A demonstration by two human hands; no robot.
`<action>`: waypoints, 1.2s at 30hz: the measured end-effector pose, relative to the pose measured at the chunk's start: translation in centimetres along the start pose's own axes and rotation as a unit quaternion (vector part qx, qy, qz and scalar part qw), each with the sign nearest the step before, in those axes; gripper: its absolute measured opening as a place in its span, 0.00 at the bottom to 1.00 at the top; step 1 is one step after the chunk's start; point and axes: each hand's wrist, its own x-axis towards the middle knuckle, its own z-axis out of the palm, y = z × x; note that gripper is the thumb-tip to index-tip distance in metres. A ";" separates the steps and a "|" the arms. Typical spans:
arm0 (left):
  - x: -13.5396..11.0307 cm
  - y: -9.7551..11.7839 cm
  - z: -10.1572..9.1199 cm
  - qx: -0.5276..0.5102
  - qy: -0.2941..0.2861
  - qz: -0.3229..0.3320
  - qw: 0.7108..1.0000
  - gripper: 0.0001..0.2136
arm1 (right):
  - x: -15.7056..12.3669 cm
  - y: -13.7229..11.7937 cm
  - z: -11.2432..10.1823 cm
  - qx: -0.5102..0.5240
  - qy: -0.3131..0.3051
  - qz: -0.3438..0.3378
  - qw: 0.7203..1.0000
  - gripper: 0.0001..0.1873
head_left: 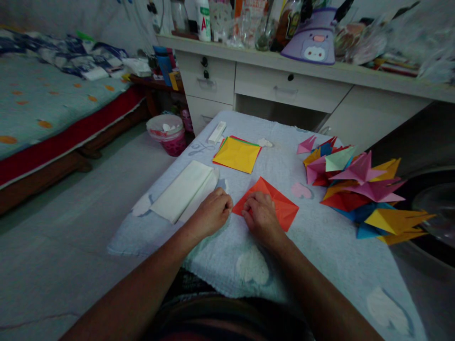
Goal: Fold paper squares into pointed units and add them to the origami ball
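Observation:
A square of orange-red origami paper (pixel 285 211) with crease lines lies on the cloth-covered table, one corner toward me. My right hand (pixel 259 208) rests on its left part, fingers curled down against the sheet. At the paper's left corner is my left hand (pixel 217 208), closed into a fist; whatever its fingers may hold is hidden. Beyond the hands sits a stack of square coloured papers (pixel 237 154), yellow on top. Left of my left hand lies a folded whitish sheet (pixel 186 189). Folded paper pieces (pixel 359 189) in several colours are piled at the right.
A small white box (pixel 216 132) stands near the table's far left edge. The table's cloth (pixel 320 265) is pale blue with hearts. Behind are a white drawer cabinet (pixel 284 83) with a cluttered top, a pink bucket (pixel 170 137) on the floor, and a bed (pixel 53 104) at left.

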 end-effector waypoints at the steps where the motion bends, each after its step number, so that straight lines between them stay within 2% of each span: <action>1: 0.0 0.0 -0.1 -0.004 -0.004 -0.005 1.000 0.10 | 0.0 0.0 0.0 0.001 0.000 0.000 1.000 0.03; 6: 0.1 0.4 -0.6 -0.013 -0.020 -0.013 1.000 0.10 | 0.0 0.0 0.0 -0.003 -0.005 0.007 1.000 0.03; 11: -0.1 0.5 -0.2 0.020 -0.014 -0.020 0.999 0.02 | 0.0 0.0 0.1 -0.006 0.003 0.002 1.000 0.03; 18: 0.2 0.2 0.6 0.045 0.007 -0.021 0.999 0.05 | 0.0 0.2 0.3 -0.009 0.002 -0.001 1.000 0.02; 27: 0.4 0.3 0.0 0.011 -0.012 -0.019 1.000 0.09 | 0.0 0.1 0.1 -0.007 -0.008 0.001 1.000 0.03; 36: 0.5 -0.6 -0.3 -0.017 -0.018 -0.004 1.000 0.10 | 0.0 -0.2 -0.2 -0.004 -0.010 0.008 1.000 0.03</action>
